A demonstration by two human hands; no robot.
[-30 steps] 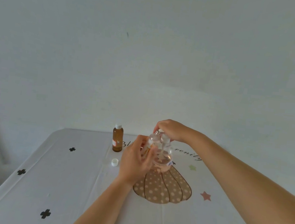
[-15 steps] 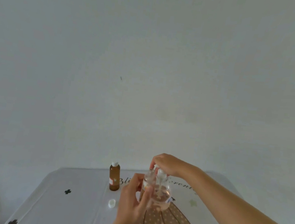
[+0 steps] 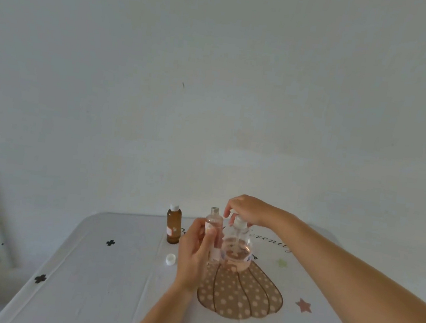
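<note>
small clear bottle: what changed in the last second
The left hand has drawn the small clear bottle leftward, away from the pump bottle; its open neck now shows clear of the right hand. Unchanged: the left hand grips it, the right hand holds the pump top, and the amber bottle and white cap stay put.

The right grip [image 3: 247, 210] holds the pump bottle [image 3: 236, 255] by its top. Just left of it the left grip [image 3: 194, 250] holds a small bottle [image 3: 214, 219]
</note>
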